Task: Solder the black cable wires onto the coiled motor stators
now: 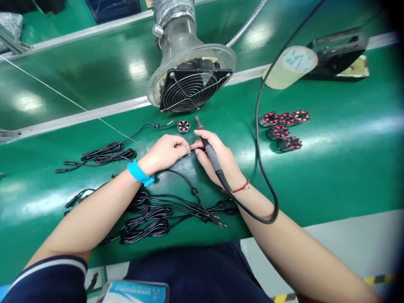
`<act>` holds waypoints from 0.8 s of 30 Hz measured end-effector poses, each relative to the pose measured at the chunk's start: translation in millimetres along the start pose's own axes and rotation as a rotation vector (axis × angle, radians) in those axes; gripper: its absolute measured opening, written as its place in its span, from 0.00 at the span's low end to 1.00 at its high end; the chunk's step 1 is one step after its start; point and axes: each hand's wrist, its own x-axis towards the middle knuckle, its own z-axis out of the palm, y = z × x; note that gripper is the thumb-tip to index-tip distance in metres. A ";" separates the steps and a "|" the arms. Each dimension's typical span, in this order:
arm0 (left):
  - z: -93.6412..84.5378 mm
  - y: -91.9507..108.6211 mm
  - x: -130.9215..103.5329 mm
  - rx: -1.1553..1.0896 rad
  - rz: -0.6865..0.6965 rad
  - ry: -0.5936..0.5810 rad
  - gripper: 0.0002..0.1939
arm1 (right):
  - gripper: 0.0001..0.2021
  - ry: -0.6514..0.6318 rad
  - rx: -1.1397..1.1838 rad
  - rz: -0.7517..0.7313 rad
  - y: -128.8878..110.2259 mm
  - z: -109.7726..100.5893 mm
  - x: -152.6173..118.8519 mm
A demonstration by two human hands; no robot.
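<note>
My left hand (168, 151), with a blue band at its wrist, pinches something small at its fingertips, too small to name. In my right hand (221, 158) lies a grey soldering iron (212, 156), its tip pointing up and away. The right fingertips also touch a small dark part between the two hands, partly hidden by the fingers. Just beyond the hands, a motor stator (183, 126) with a cable attached rests on the green table (331, 168). Coiled black cables (109, 153) lie left of my left hand.
More black cables (145, 231) with bare wire ends lie near the front edge. A fume extractor with a fan grille (189, 92) hangs above the hands. Several stators (288, 144) stand at the right, below a roll of tape (292, 67). The iron's cord (258, 134) loops over the right side.
</note>
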 end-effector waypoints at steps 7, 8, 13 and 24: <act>-0.9 -0.6 -2.1 -0.086 0.070 0.040 0.06 | 0.22 0.105 -0.016 -0.057 5.8 1.5 -2.0; -0.7 -1.3 -2.2 -0.115 0.073 0.053 0.05 | 0.23 0.130 -0.013 -0.078 6.0 1.6 -3.4; -0.9 -4.9 -2.4 -0.128 0.102 0.061 0.05 | 0.23 0.134 -0.007 -0.123 1.2 3.6 -8.5; -0.9 -2.6 -8.8 -0.095 0.205 0.048 0.03 | 0.21 0.147 0.095 -0.101 -2.3 7.4 -6.0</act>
